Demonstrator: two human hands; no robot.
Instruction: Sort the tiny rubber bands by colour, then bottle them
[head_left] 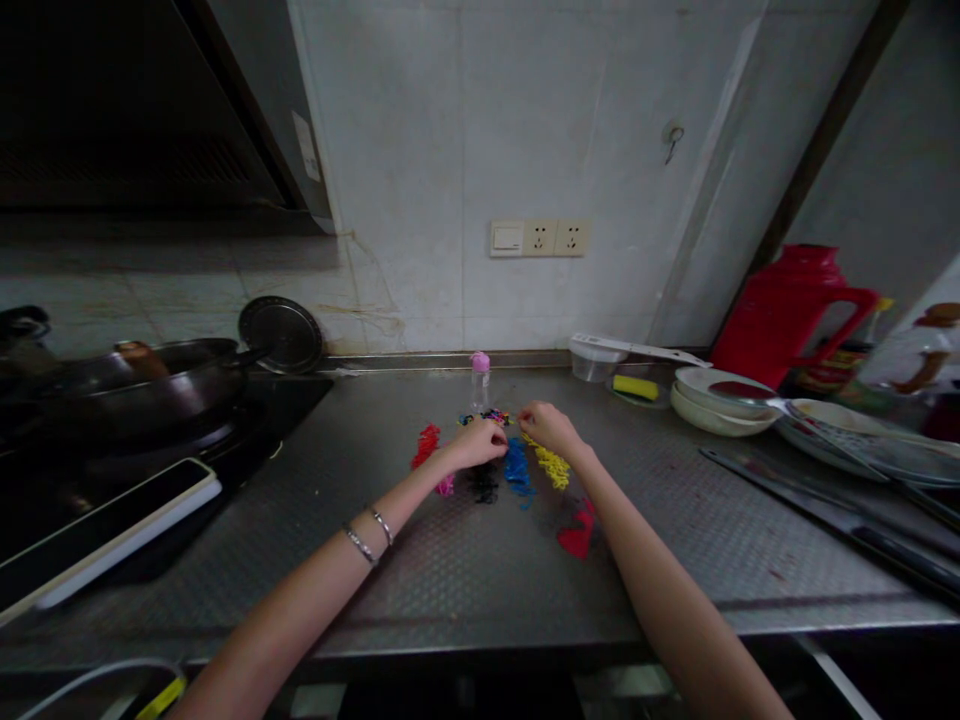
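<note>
Small strands that look like rubber bands lie on the metal counter in piles by colour: a red pile (pixel 426 445), a pink pile (pixel 445 486), a black pile (pixel 485 485), a blue pile (pixel 517 468) and a yellow pile (pixel 553 465). Behind them is a mixed-colour pile (pixel 495 415). Over the black pile's far end is my left hand (pixel 480 442), its fingers pinched together. My right hand (pixel 551 425) is at the yellow pile's far end, fingers closed. What either hand pinches is too small to make out.
A clear bottle with a pink cap (pixel 480 378) stands behind the piles. A red heart-shaped piece (pixel 577 530) lies by my right forearm. To the right are stacked bowls (pixel 720 405), a long knife (pixel 810 505) and a red jug (pixel 784 315); a pan (pixel 150 385) is left.
</note>
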